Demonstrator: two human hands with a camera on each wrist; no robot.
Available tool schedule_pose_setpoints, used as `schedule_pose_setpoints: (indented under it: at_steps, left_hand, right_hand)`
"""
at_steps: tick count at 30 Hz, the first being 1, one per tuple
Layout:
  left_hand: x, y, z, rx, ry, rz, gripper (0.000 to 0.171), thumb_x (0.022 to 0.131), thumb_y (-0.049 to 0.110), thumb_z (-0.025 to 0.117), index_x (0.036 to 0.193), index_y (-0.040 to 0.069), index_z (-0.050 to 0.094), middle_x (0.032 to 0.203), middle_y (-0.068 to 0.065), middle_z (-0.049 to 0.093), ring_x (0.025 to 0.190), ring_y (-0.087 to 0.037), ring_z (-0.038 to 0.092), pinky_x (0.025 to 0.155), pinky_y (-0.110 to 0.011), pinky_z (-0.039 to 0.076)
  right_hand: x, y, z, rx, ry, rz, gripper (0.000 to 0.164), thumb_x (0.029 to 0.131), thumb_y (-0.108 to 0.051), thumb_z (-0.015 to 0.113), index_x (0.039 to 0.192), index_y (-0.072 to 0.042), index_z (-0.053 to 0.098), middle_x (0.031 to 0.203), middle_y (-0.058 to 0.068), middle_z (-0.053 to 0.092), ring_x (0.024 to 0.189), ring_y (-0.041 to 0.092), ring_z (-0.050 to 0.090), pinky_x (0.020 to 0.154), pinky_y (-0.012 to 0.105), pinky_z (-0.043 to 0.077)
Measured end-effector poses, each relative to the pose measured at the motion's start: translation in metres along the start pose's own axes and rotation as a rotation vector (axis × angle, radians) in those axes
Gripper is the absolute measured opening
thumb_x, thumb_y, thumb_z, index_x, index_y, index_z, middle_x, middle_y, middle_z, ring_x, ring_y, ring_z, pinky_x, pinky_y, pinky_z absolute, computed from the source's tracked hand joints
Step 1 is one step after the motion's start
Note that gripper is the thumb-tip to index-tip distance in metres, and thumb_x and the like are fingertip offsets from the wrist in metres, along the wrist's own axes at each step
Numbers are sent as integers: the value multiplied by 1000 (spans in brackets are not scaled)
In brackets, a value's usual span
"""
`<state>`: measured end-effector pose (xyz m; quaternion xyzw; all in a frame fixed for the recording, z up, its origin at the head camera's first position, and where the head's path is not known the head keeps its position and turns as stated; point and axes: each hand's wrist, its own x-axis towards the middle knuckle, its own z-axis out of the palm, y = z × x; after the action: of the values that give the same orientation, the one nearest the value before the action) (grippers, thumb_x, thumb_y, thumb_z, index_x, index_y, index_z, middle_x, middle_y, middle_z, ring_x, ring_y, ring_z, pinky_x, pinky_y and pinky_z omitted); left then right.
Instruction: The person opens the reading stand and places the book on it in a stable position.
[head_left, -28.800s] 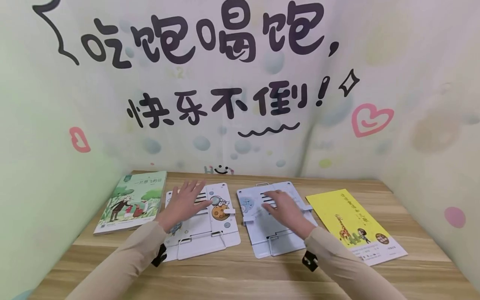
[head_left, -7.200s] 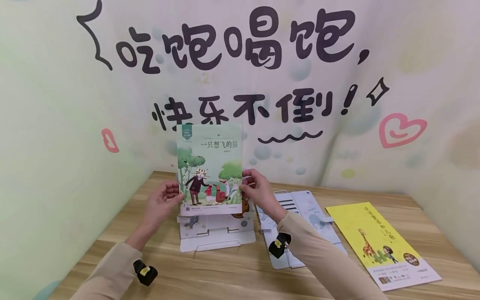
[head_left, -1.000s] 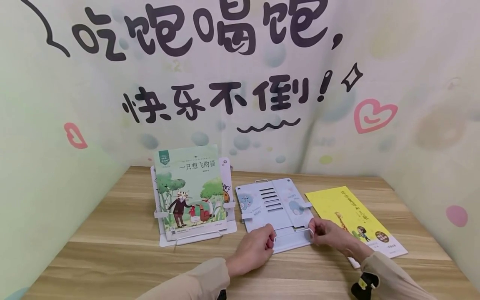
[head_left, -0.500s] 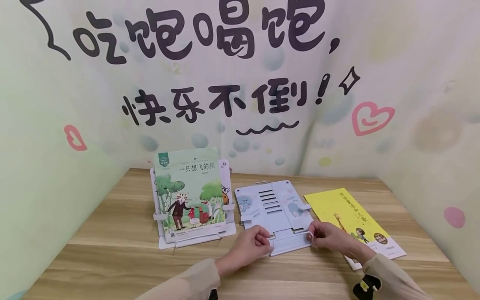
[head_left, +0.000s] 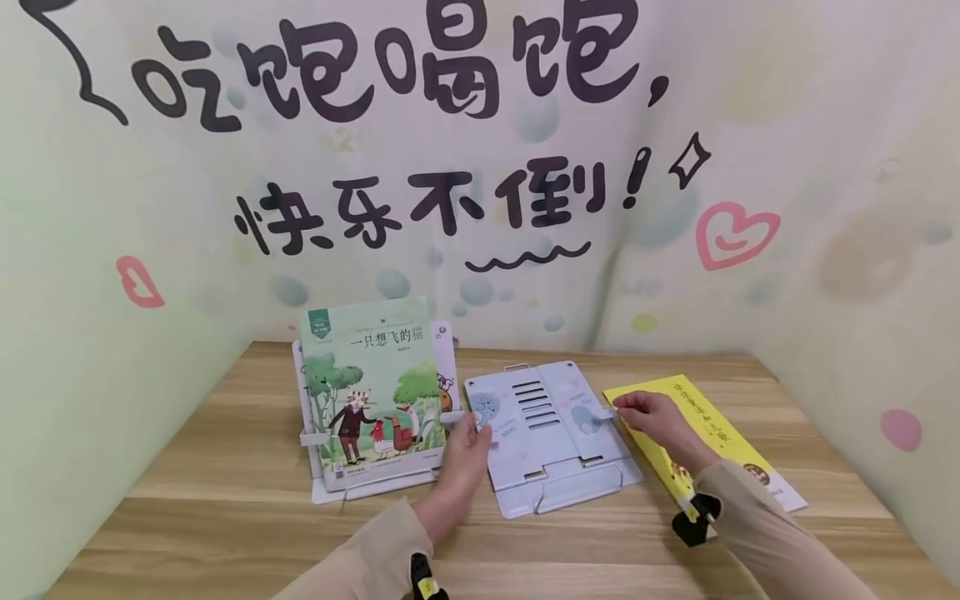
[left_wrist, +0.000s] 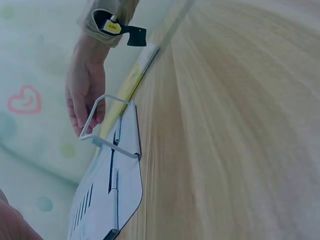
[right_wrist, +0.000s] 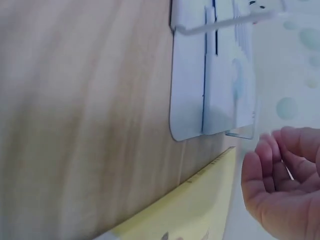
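Observation:
A pale blue book stand [head_left: 543,425] with elephant prints lies nearly flat on the table in the head view. Its front wire bar [left_wrist: 111,145] sticks up in the left wrist view. My left hand [head_left: 459,467] is at the stand's left edge, by the small side clip, its fingers loosely bent. By the right side clip [head_left: 602,413] is my right hand [head_left: 663,423]; its fingers [right_wrist: 265,155] are loosely curled with nothing seen between them. To the left, a green picture book [head_left: 378,392] leans upright on a white stand [head_left: 447,342], behind its wire bar.
A yellow book [head_left: 705,408] lies flat on the wooden table [head_left: 187,508] under my right forearm. Behind the table hangs a printed cloth wall [head_left: 420,275] with large black characters.
The green book went from the table's left onto the white stand, which is now tilted up. In the last second both hands left the blue stand's wire bar and moved back to its sides.

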<state>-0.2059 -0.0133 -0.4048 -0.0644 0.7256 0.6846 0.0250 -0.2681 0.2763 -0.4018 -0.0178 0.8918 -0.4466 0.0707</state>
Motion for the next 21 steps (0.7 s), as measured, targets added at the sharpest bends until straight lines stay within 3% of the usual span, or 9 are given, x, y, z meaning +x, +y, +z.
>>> schedule_pose_setpoints:
  at_steps: [5, 11, 21]
  left_hand:
    - [9, -4, 4, 22, 1, -42, 49, 100, 15, 38, 143, -5, 27, 147, -26, 30, 134, -41, 31, 110, -50, 26]
    - [13, -5, 9, 31, 22, -83, 51, 100, 15, 38, 144, -6, 24, 149, -28, 23, 136, -43, 24, 111, -53, 21]
    - [14, -9, 11, -22, 18, -69, 51, 100, 15, 37, 144, -8, 22, 149, -29, 20, 137, -45, 21, 111, -53, 19]
  right_hand:
    - [17, 0, 6, -40, 55, 2, 28, 94, -9, 52, 115, 10, 57, 112, 24, 60, 93, 26, 55, 78, 32, 48]
    - [30, -2, 13, -53, 20, 21, 29, 94, -9, 54, 115, 10, 59, 109, 22, 62, 88, 22, 54, 76, 32, 47]
    - [39, -4, 16, -60, -6, 88, 27, 93, -8, 53, 113, 8, 61, 105, 18, 63, 86, 21, 54, 73, 29, 47]
